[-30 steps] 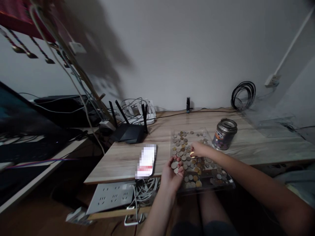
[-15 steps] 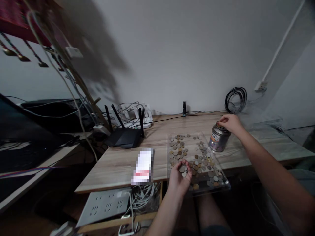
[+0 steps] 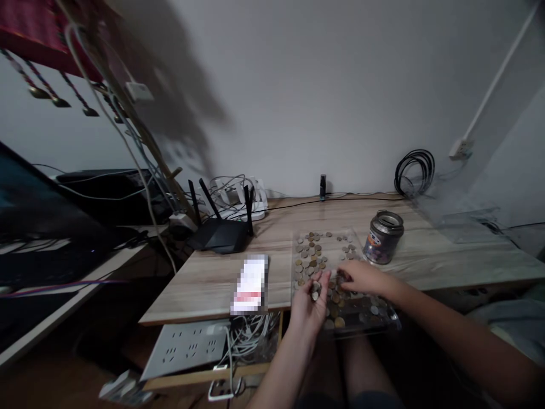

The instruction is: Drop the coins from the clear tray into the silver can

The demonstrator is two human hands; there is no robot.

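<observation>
My left hand (image 3: pixel 310 304) is cupped, palm up, around several coins (image 3: pixel 315 295) over the near left part of a clear plastic tray (image 3: pixel 332 248). Silver and brass-coloured coins (image 3: pixel 313 255) lie spread across that tray. Just right of the left hand, my right hand (image 3: pixel 361 277) reaches down with its fingers curled together at the coins; what they pinch, if anything, is hidden. Behind the right hand a round metal tin (image 3: pixel 384 241) with a printed label stands upright on the table, with a slot in its lid. Neither hand touches it.
A phone (image 3: pixel 250 284) lies on the wooden table (image 3: pixel 204 284) left of the tray. Farther back stand a black router (image 3: pixel 219 236) and a small dark bottle-like object (image 3: pixel 322 187). A coiled black cable (image 3: pixel 415 173) leans at the wall. Below the front edge sits a power strip (image 3: pixel 185 349).
My right hand has left the tin's lid and come down and left to the coins beside my left hand. The left hand still holds coins. The view has shifted slightly.
</observation>
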